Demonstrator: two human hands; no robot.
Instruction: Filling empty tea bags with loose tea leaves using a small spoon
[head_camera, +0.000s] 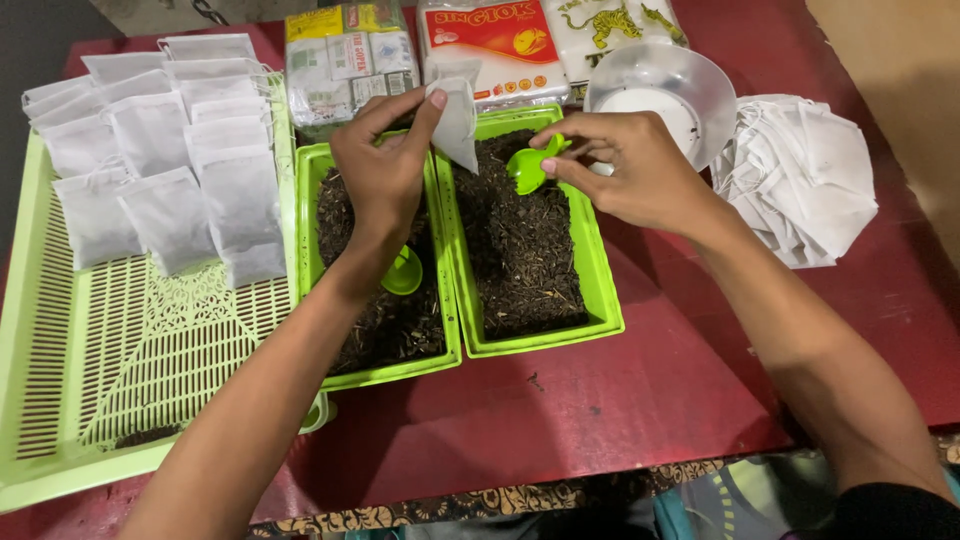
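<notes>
Centrally, red-orange packet (492, 45) behind trays (560, 335)

By your hands: two green trays (533, 343) of dried leaf, two green scoops (527, 168), one sachet (456, 122) pinched. Left of your left hand: one slatted basket (120, 370). Beyond your right hand: one clear bowl (660, 90).
</notes>
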